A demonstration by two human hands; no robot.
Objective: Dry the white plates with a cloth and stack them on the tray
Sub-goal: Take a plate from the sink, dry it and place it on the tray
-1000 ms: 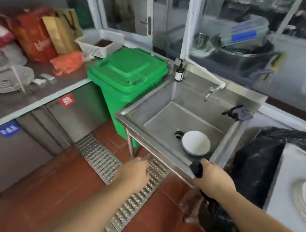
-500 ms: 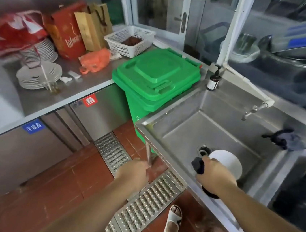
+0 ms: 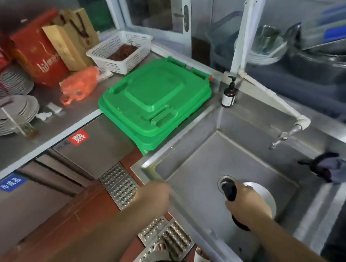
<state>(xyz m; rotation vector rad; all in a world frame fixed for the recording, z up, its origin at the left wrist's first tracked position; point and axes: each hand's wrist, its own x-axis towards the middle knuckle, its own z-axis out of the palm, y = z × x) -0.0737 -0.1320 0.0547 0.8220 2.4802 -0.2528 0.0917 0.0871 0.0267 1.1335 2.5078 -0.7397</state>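
A white plate (image 3: pixel 265 196) lies in the bottom of the steel sink (image 3: pixel 197 154), just right of the drain. My right hand (image 3: pixel 247 205) is over the sink, partly covering the plate, and is shut on a dark cloth (image 3: pixel 231 190) that sticks out above and below the fist. My left hand (image 3: pixel 153 195) hangs at the sink's front left corner with fingers curled and nothing visible in it. The tray is out of view.
A green bin (image 3: pixel 155 103) stands left of the sink. Stacked plates (image 3: pixel 9 113), bags and a white basket (image 3: pixel 120 50) sit on the left counter. A soap bottle (image 3: pixel 229 94), a tap (image 3: pixel 282 136) and a dark rag (image 3: pixel 332 166) edge the sink.
I have stepped closer to the sink. My right hand with the cloth moved from the sink's front rim to over the plate. My left hand rose to the sink's corner.
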